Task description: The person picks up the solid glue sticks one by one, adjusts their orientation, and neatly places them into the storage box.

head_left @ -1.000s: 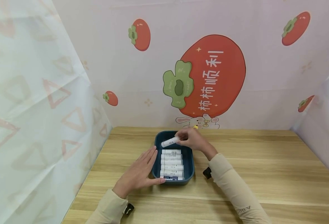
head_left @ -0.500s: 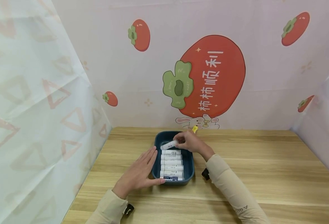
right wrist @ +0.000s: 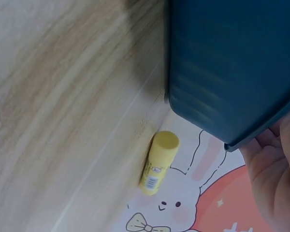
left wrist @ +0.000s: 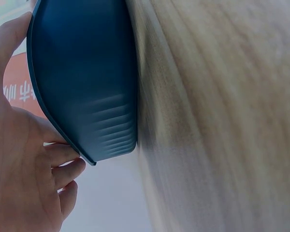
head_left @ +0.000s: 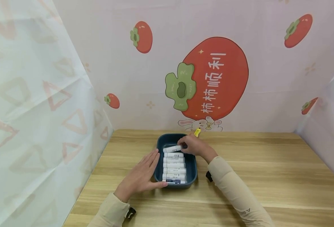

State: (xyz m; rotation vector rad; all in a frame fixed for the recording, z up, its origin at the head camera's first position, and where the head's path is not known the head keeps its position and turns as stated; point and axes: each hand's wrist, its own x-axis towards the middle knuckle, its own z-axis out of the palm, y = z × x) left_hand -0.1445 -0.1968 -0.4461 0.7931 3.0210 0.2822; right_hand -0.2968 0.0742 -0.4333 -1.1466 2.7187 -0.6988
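Note:
A dark blue plastic bin (head_left: 194, 171) stands on the table, with several white glue sticks (head_left: 174, 165) lying crosswise in a row inside. At its far end, my right hand (head_left: 196, 147) pinches the right end of another white glue stick (head_left: 171, 149), which lies slightly tilted just beyond the row. My left hand (head_left: 140, 177) rests along the bin's left side, fingers straight at the rim and thumb at the near corner. The left wrist view has that palm (left wrist: 19, 164) beside the bin's outer wall (left wrist: 82, 72). In the right wrist view, the bin hides the right fingertips.
Behind the right hand, a yellow glue stick (head_left: 197, 132) sits on the wooden table (head_left: 255, 167) near the back wall. A printed backdrop (head_left: 121, 69) with persimmons and a rabbit rises at the table's far edge, and a white sheet (head_left: 36, 94) hangs at the left.
My right hand has lowered the white glue stick toward the row, and it lies flatter now. More of the yellow glue stick shows behind that hand. The left hand has stayed put.

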